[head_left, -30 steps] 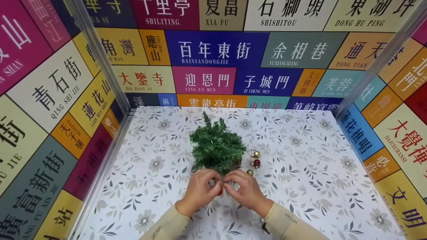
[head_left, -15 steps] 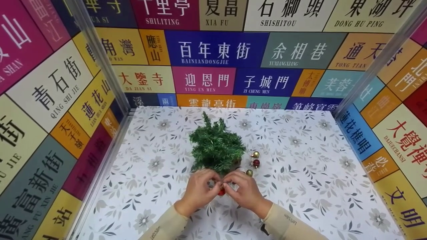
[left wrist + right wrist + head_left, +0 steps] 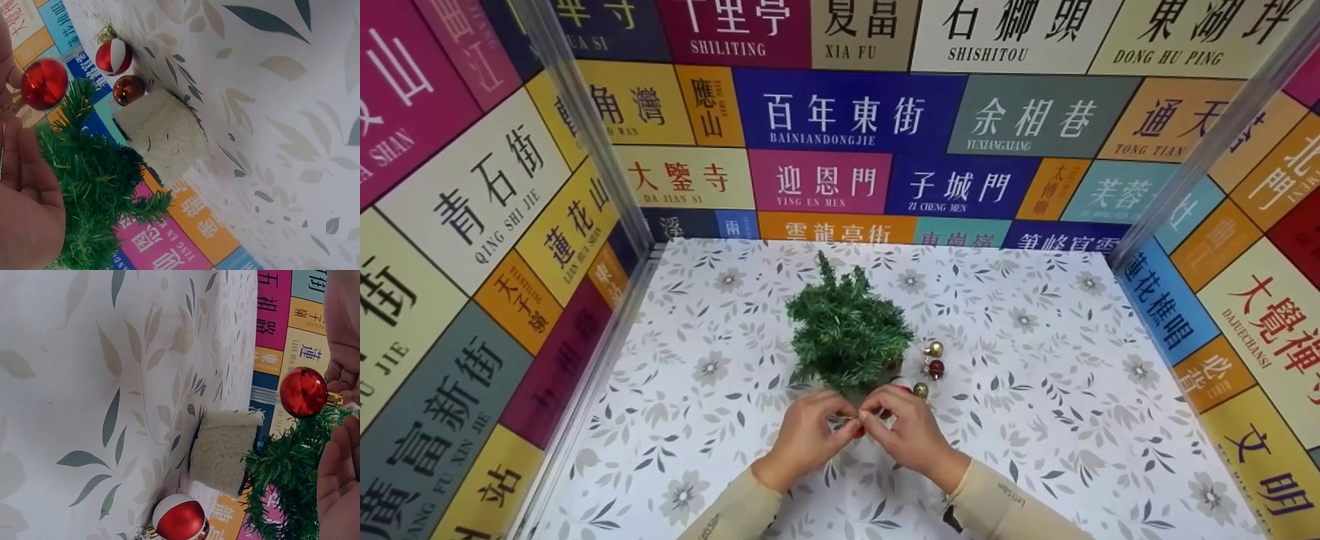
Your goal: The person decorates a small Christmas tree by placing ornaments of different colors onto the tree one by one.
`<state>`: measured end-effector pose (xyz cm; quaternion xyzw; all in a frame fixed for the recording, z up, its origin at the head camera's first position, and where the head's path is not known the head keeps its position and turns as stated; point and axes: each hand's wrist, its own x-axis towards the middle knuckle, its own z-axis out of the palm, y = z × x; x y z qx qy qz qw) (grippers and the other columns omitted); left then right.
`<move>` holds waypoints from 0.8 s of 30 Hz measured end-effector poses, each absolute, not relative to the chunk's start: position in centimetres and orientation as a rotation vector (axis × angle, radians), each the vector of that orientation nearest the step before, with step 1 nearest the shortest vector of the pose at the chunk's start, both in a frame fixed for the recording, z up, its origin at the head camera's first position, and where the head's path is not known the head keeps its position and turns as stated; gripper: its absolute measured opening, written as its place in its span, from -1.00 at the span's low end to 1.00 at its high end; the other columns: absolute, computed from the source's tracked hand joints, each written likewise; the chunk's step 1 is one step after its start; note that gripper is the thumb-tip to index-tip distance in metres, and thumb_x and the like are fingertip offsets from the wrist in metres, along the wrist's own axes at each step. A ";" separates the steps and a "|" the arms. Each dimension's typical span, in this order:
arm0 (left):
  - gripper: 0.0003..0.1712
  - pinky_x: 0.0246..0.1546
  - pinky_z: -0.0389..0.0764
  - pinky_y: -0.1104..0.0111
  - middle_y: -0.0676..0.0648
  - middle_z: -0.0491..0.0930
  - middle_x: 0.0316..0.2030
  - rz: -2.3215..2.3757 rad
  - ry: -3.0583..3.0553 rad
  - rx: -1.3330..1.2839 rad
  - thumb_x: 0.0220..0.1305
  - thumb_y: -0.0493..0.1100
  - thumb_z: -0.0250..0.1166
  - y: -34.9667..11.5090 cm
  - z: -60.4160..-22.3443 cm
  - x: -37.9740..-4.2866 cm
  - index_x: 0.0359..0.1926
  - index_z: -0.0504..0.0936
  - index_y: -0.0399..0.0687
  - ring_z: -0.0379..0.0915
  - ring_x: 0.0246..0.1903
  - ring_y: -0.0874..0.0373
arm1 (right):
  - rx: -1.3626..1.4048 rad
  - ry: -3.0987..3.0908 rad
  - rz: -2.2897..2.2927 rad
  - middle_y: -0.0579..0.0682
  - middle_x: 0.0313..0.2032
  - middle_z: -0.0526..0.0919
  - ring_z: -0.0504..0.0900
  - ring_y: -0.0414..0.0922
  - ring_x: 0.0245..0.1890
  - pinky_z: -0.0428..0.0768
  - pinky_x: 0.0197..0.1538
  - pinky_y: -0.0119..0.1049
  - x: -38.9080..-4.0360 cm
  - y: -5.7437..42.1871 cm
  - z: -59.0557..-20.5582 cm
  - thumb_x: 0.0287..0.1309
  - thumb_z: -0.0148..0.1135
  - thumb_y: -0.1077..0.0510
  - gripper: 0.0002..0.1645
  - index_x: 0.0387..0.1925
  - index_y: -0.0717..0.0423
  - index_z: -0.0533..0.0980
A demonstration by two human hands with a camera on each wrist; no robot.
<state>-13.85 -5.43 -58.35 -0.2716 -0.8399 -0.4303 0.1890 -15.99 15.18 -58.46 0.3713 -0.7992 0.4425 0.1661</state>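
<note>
A shiny red Christmas bauble (image 3: 859, 431) hangs low between both hands, its gold cap right at the fingertips. My left hand (image 3: 810, 433) pinches the bauble's thin gold hanging string with thumb and forefinger. Facing it, my right hand (image 3: 913, 433) pinches at the same string, fingertips nearly meeting the left ones. In the right wrist view the bauble (image 3: 304, 392) shows whole, with its gold cap beside the fingers. Just beyond the hands stands a small green artificial Christmas tree (image 3: 847, 326). Its pale fabric-wrapped base (image 3: 163, 138) shows in the left wrist view.
Right of the tree lie a gold bauble (image 3: 934, 349), a dark red bauble (image 3: 936, 368) and a greenish-gold bauble (image 3: 921, 390). A red and white bauble (image 3: 180, 517) lies near the base. The tabletop (image 3: 1057, 420) has a leaf print; panels with lettering (image 3: 847, 112) enclose it.
Both hands have drawn slightly back toward the body, holding their pinch. A bit of the red and white bauble now shows past the right hand. The tree has not moved.
</note>
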 end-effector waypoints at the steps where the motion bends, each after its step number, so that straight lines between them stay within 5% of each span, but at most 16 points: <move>1: -0.94 -0.30 0.56 0.42 0.18 0.62 -0.40 -1.215 -2.363 -0.746 0.23 -0.13 0.41 -5.4 -58.4 -13.9 -0.37 0.68 0.12 0.52 -0.37 0.32 | 1.050 -2.287 1.262 -0.34 -0.27 0.59 0.56 -0.34 -0.33 0.57 -0.33 -0.41 -16.1 15.2 -58.6 0.29 0.30 0.17 -0.90 -0.27 -0.16 0.61; 8: -0.89 -0.46 0.52 0.40 0.19 0.55 -0.49 -1.088 -2.374 -0.557 0.18 -0.16 0.38 -5.2 -58.4 -14.4 -0.44 0.62 0.13 0.49 -0.48 0.27 | 0.902 -2.405 1.282 -0.28 -0.31 0.60 0.58 -0.29 -0.34 0.65 -0.35 -0.26 -16.9 15.2 -59.8 0.31 0.29 0.14 -0.93 -0.26 -0.15 0.61; 24: -0.89 -0.46 0.45 0.18 0.06 0.47 -0.46 -0.648 -2.212 -0.439 0.09 -0.15 0.40 -4.6 -58.5 -16.1 -0.47 0.61 0.03 0.40 -0.48 0.05 | 0.610 -2.337 1.163 -0.24 -0.46 0.58 0.56 -0.29 -0.50 0.53 -0.46 -0.35 -18.2 13.4 -61.1 0.22 0.34 0.14 -0.88 -0.41 -0.09 0.55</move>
